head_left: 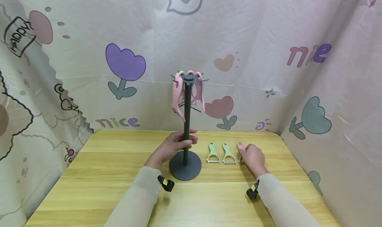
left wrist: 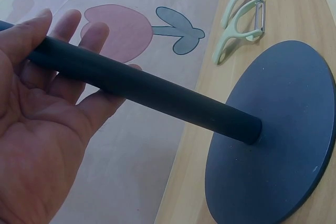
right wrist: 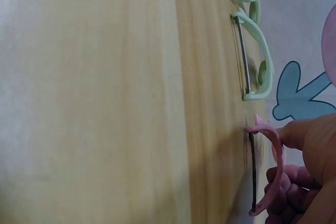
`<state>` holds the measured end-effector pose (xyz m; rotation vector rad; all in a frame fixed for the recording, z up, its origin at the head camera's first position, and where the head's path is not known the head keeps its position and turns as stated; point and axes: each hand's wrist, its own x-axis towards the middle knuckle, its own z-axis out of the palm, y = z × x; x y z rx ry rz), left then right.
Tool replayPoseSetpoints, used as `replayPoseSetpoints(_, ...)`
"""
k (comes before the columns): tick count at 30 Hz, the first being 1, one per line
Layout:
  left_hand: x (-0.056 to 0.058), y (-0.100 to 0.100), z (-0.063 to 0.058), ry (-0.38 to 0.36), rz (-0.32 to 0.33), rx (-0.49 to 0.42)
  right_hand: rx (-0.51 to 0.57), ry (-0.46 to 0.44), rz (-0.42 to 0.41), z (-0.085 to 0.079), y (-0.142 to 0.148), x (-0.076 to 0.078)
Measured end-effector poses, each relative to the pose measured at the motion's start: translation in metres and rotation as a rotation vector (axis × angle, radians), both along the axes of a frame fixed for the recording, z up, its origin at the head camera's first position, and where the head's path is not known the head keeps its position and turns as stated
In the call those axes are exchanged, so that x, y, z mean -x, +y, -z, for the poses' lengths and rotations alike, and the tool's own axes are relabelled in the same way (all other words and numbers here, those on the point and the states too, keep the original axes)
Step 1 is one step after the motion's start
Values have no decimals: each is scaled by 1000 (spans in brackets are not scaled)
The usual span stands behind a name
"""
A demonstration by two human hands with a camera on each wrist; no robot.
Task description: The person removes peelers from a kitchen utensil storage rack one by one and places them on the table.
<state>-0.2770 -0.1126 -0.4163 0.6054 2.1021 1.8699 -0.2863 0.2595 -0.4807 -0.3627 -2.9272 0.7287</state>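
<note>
My left hand [head_left: 170, 148] holds the upright pole of a dark grey rotating stand [head_left: 187, 121], with the thumb across its front and the fingers behind it. In the left wrist view the round base [left wrist: 283, 129] sits flat on the table. Several peelers, mostly pink [head_left: 177, 91] and one green at the back, hang from the hooks at the top. At the right end of a row on the table, my right hand [head_left: 253, 156] pinches a pink peeler [right wrist: 278, 174] by its handle, its blade end toward me. The handle is mostly hidden by the fingers.
Two light green peelers, one nearer the stand [head_left: 212, 149] and one nearer my right hand [head_left: 226, 150], lie side by side between stand and hand. A printed cloth [head_left: 253, 31] hangs behind and beside the wooden table [head_left: 119, 187].
</note>
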Motion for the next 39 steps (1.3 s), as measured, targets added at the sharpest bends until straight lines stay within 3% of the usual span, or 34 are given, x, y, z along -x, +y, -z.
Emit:
replayPoseSetpoints(25,1,0,-1,0,-5,-7,-19,-44,7,6,2,3)
replayPoseSetpoints(35,-1,1,-2,55,-63,48,-37,-39,20,6,1,2)
replayPoseSetpoints(39,-1,0,-3,61,-44,46,-41,-42,23,5,1,3)
